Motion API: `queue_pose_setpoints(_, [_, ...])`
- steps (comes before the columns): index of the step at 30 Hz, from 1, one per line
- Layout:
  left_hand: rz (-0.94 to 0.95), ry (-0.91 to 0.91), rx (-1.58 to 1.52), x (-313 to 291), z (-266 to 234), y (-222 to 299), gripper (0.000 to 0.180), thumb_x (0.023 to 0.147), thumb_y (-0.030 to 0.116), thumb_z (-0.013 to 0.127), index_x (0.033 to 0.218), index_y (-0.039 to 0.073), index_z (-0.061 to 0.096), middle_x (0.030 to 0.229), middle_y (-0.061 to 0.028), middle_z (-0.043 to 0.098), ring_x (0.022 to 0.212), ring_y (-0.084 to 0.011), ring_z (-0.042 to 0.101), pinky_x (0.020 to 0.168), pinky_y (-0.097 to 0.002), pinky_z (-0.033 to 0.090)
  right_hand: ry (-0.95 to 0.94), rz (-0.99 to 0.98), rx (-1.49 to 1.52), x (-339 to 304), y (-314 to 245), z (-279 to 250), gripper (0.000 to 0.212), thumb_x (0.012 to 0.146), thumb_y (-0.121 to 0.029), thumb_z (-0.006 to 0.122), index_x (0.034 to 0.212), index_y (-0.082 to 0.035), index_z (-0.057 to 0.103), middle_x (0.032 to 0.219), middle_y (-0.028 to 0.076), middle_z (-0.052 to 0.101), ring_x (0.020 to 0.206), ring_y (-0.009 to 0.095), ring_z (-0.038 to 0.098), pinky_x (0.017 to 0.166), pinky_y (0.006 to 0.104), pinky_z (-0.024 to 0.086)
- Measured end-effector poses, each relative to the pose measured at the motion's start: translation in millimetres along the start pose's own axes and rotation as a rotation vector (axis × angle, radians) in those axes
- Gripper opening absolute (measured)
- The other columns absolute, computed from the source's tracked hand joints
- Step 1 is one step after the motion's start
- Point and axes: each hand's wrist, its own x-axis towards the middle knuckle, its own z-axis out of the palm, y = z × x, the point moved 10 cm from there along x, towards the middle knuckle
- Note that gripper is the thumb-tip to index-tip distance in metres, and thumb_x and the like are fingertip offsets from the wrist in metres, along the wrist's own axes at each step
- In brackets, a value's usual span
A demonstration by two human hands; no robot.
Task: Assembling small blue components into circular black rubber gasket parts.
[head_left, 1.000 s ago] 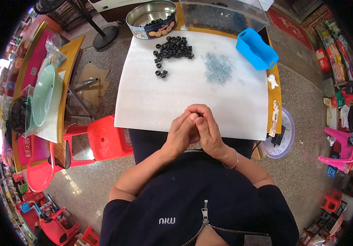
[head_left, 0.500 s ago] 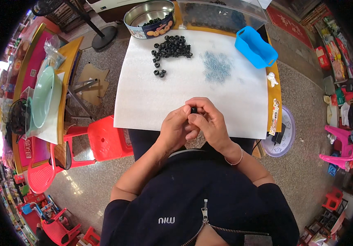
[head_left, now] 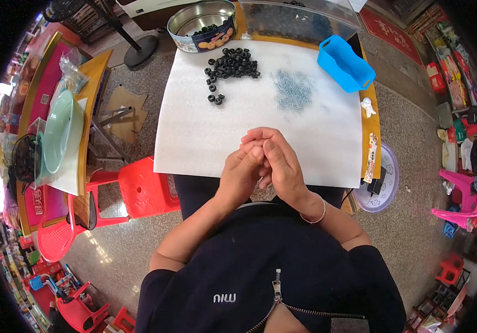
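Left fingers (head_left: pixel 252 158), right fingers (head_left: pixel 276 156) pressed together, grasp unclear, black piece seen earlier now hidden

The person wears a short-sleeved, near-black navy top (head_left: pixel 211 250) with a silvery metal zip pull (head_left: pixel 276 287). Toothed edges (head_left: pixel 324 312) spread from the pull; left of it sits white lettering (head_left: pixel 224 298), right of it a grey patch (head_left: pixel 349 325). Ahead of it, a thin pale bracelet (head_left: pixel 322 214) circles the right wrist (head_left: pixel 308 204).

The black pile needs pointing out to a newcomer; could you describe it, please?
Find the white sheet. Toward its far edge, left of centre, near the round tin, lies the black pile. Its pieces are chunkier than the bluish specks alongside.
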Motion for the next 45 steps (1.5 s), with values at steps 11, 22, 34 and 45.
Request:
queue_pose_setpoints(11, [0.038, 0.221, 0.343, 16.3, -23.6, -11.1, 0.023, 0.097, 0.023, 0.044, 0.102, 0.003, 0.056, 0.077, 0.0014, 0.051, 0.064, -0.0068, 0.045, 0.055, -0.0202, 0.035, 0.169, -0.108, -0.162, 10.3, 15.9, -15.8, 0.042, 0.101, -0.035, 0.031, 0.107, 0.002, 0.052, 0.094, 0.008, 0.053, 0.083, 0.013, 0.052, 0.079, 0.0271, 0.043])
queue_pose_setpoints(22, [-0.239, -0.084, -0.384, 4.1, -9.2, -16.2, 0.052, 0.093, 0.059, 0.036, 0.090, 0.009, 0.051, 0.067, 0.0053, 0.036, 0.053, -0.0041, 0.031, 0.040, -0.0182, 0.026, -0.068, -0.190, -0.125, 0.4, -14.3, -11.8, 0.025, 0.089, -0.006, 0.053, 0.113, 0.000, 0.056, 0.104, 0.008, 0.055, 0.093, 0.013, 0.054, 0.085, 0.0272, 0.045])
queue_pose_setpoints(34, [-0.111, -0.059, -0.083, 3.5, -14.3, -10.6, 0.054, 0.091, 0.053, 0.047, 0.098, 0.000, 0.054, 0.075, -0.0001, 0.047, 0.056, -0.0082, 0.036, 0.045, -0.0224, 0.033, 0.034, -0.372, -0.492, -5.3, -30.6, -12.0, 0.021, 0.078, -0.004, 0.062, 0.099, -0.002, 0.059, 0.103, 0.010, 0.056, 0.089, 0.020, 0.053, 0.081, 0.0308, 0.044])
queue_pose_setpoints(45, [-0.084, -0.002, -0.165, 1.9, -14.0, -2.5, 0.029, 0.093, 0.025, 0.057, 0.107, -0.001, 0.058, 0.083, -0.0025, 0.055, 0.067, -0.0086, 0.048, 0.055, -0.0222, 0.041, -0.008, -0.198, -0.035, 1.9, -5.9, -20.7, 0.021, 0.085, 0.001, 0.056, 0.106, 0.000, 0.057, 0.106, 0.007, 0.055, 0.092, 0.011, 0.053, 0.082, 0.0252, 0.045])
